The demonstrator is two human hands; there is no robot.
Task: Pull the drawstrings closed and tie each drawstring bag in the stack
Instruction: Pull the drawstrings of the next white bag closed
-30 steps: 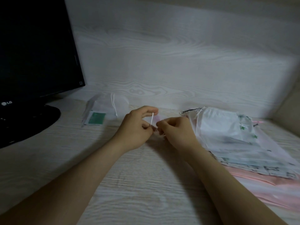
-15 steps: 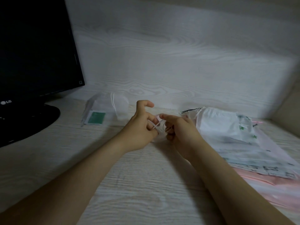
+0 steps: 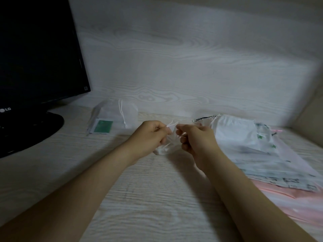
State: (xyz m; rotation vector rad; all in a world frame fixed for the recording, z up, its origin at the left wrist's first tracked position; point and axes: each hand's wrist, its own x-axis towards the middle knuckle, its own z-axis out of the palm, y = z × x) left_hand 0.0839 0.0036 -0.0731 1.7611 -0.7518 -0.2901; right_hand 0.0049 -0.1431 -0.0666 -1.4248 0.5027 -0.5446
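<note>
A small translucent drawstring bag (image 3: 165,149) hangs between my two hands over the middle of the desk. My left hand (image 3: 148,137) pinches one end of its white drawstring (image 3: 172,124). My right hand (image 3: 195,138) pinches the other end, close beside the left. The string runs in a short loop between the fingertips, and most of the bag is hidden behind my hands. A stack of flat drawstring bags (image 3: 248,144), white, star-printed and pink, lies to the right. One bag with a green label and a white cord (image 3: 113,117) lies at the back left.
A black monitor (image 3: 38,55) on a round stand (image 3: 26,133) fills the left side. A pale wood-grain wall panel (image 3: 192,67) closes the back of the desk (image 3: 148,198). A beige side panel stands at the far right.
My hands have dropped slightly and drawn a little apart along the string. The left fingers, raised before, now curl down on the cord, and the bag shows below the hands.
</note>
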